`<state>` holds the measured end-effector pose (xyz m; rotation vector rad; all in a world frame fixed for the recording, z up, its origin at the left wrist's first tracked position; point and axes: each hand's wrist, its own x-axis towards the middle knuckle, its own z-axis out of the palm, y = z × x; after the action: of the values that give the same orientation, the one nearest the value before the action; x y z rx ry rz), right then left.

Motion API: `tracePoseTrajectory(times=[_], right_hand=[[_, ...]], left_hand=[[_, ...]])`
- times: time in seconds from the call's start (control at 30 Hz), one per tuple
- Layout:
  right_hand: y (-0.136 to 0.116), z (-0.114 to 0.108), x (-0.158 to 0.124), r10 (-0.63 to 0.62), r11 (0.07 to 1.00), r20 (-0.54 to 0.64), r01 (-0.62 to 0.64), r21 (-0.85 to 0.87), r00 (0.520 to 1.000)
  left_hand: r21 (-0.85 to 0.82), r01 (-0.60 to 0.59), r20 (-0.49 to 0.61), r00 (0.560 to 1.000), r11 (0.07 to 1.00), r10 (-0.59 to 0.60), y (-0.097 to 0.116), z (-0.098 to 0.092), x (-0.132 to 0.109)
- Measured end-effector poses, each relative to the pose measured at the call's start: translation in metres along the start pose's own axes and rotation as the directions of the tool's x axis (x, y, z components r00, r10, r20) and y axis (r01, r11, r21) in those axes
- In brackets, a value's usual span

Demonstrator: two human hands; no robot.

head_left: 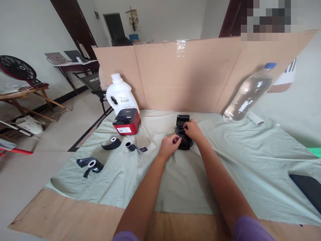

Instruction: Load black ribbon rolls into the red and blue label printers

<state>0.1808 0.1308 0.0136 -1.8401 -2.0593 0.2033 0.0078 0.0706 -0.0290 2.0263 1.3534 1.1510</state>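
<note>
A small black device (184,143), which looks like a portable receipt printer, sits on the cloth with its lid (183,120) raised. My left hand (170,145) is at its left side, fingers curled and pinched together over the open body. Whatever lies between those fingertips is too small to make out. From the right, my right hand (193,130) reaches to the hinge area below the lid, its fingers bent and closed on the device's edge. Both hands partly cover the inside of the device.
Left of my hands lie dark paper rolls: one by itself (113,143), a small one (131,146) and a nearer one (94,165). Behind them stand a red-black printer (127,122) and white jug (121,93). A cardboard panel (175,77), water bottle (247,93) and phone (307,189) are around.
</note>
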Motion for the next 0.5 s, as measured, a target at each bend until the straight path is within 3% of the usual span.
tracePoseTrajectory(times=[0.1,0.17,0.33,0.5], right_hand=[[0.0,0.003,0.001,0.116,0.991,-0.169,-0.102,0.087,0.979],[0.003,0.003,0.005,0.133,0.98,-0.265,-0.087,0.18,0.955],[0.011,-0.003,0.014,0.005,0.945,-0.161,0.048,0.324,0.987],[0.008,-0.019,0.007,-0.015,0.955,-0.213,0.077,0.286,0.977]], left_hand=[[0.0,0.002,-0.004,1.0,1.0,-0.002,0.001,-0.001,0.0],[0.002,0.002,0.004,1.0,1.0,-0.002,0.003,-0.002,-0.001],[0.044,-0.042,0.026,0.999,0.998,0.041,0.008,-0.004,-0.004],[0.038,-0.03,0.049,0.998,0.999,0.028,0.009,-0.004,-0.006]])
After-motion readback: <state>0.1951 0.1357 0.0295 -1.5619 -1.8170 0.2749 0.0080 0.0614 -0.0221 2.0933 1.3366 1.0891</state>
